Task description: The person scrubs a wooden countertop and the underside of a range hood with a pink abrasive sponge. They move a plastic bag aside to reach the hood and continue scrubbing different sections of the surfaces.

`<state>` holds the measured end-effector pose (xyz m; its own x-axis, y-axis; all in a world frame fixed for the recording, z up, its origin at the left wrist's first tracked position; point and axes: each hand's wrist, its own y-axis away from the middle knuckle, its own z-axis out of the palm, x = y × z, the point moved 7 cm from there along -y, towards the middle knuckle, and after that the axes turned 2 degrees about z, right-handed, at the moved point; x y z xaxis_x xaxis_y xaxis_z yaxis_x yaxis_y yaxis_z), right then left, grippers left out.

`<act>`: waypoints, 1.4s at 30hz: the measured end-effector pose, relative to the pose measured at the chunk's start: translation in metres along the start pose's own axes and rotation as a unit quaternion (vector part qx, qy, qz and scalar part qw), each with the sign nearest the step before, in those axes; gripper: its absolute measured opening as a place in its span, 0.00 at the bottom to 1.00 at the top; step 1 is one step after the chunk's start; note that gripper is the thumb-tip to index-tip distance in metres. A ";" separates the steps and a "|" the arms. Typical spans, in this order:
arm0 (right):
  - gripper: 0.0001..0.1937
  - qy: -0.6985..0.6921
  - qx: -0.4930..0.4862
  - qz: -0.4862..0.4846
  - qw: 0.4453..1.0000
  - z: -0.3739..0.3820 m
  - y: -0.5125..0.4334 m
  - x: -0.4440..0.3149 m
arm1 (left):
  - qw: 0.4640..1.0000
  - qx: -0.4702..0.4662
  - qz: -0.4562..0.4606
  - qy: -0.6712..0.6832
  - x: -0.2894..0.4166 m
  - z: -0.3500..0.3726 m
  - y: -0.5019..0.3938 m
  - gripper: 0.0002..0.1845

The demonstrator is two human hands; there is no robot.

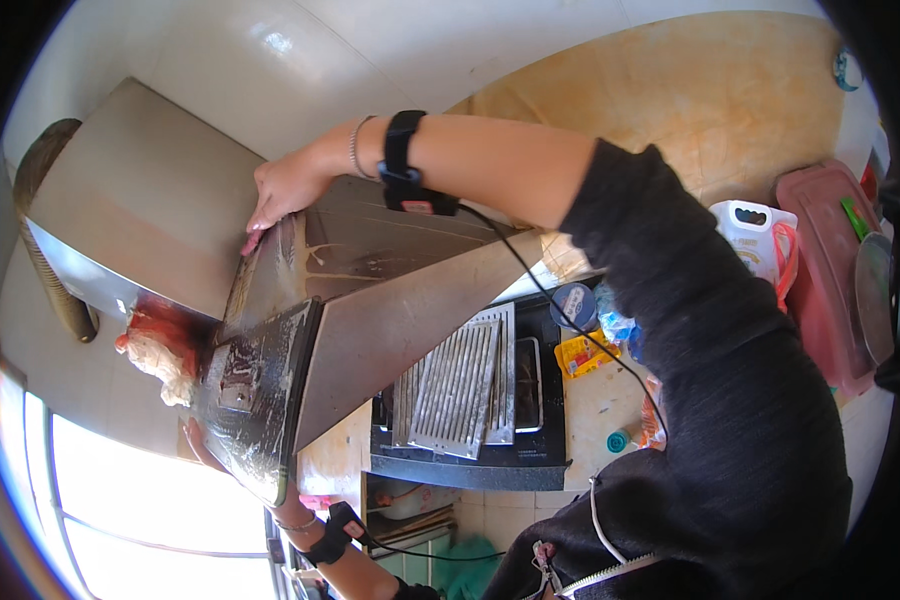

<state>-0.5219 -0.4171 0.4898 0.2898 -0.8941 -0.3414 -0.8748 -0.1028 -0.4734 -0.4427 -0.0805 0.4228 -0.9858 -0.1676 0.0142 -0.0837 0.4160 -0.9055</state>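
Observation:
My right hand [292, 184] presses a small pink cloth [252, 244] against the upper edge of a stainless-steel range hood [390, 300], fingers pinched on it. Brown greasy streaks run over the hood's inner surface beside that hand. The dark glossy front panel [259, 390] of the hood carries whitish smears. My left hand [197, 441] is mostly hidden behind this panel; only a few fingers show past its edge, so its grip is unclear. Under the hood, slatted metal filters [454, 386] lie on a black gas stove [487, 474].
A ribbed duct [41, 225] bends beside the hood's chimney cover [146, 199]. A crumpled red-and-white plastic bag [157, 356] sits near the front panel. Right of the stove are a yellow packet [583, 355], a round blue container [574, 306], a green cap [617, 441] and a pink plastic lid [817, 277].

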 end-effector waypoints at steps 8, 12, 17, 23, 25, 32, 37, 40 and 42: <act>0.21 -0.073 0.131 -0.127 0.980 0.012 0.100 -0.086 | 0.999 0.036 -0.021 0.008 -0.003 0.003 -0.002 0.43; 0.22 -0.022 0.183 -0.154 0.971 0.010 0.085 -0.064 | 0.997 0.037 -0.070 -0.014 -0.008 0.003 -0.002 0.42; 0.23 -0.047 0.087 -0.075 0.992 -0.001 0.027 -0.008 | 0.999 0.036 0.023 -0.016 0.001 0.004 -0.003 0.44; 0.22 -0.011 0.001 0.041 0.999 -0.003 0.052 -0.053 | 0.998 0.026 0.045 0.023 0.004 -0.002 0.002 0.47; 0.22 -0.011 -0.020 0.040 0.999 -0.001 0.077 -0.083 | 0.998 0.020 0.031 0.057 0.004 -0.001 0.002 0.49; 0.21 -0.061 -0.051 0.005 0.997 -0.005 0.098 -0.124 | 0.994 0.023 0.018 0.109 -0.002 0.004 0.002 0.51; 0.22 -0.003 -0.054 -0.044 0.998 0.005 0.038 -0.078 | 0.994 0.026 0.031 0.100 -0.003 0.004 0.003 0.49; 0.23 0.057 -0.010 0.021 0.998 0.003 0.015 -0.051 | 0.992 0.017 0.024 0.120 -0.002 0.001 0.004 0.50; 0.23 0.088 -0.025 0.046 0.995 0.002 0.014 -0.052 | 0.992 0.006 0.019 0.121 -0.001 -0.002 0.004 0.50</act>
<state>-0.5483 -0.3714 0.4995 0.1399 -0.9627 -0.2317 -0.9141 -0.0356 -0.4040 -0.4420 -0.0765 0.4198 -0.9946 0.0676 0.0792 -0.0450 0.4062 -0.9127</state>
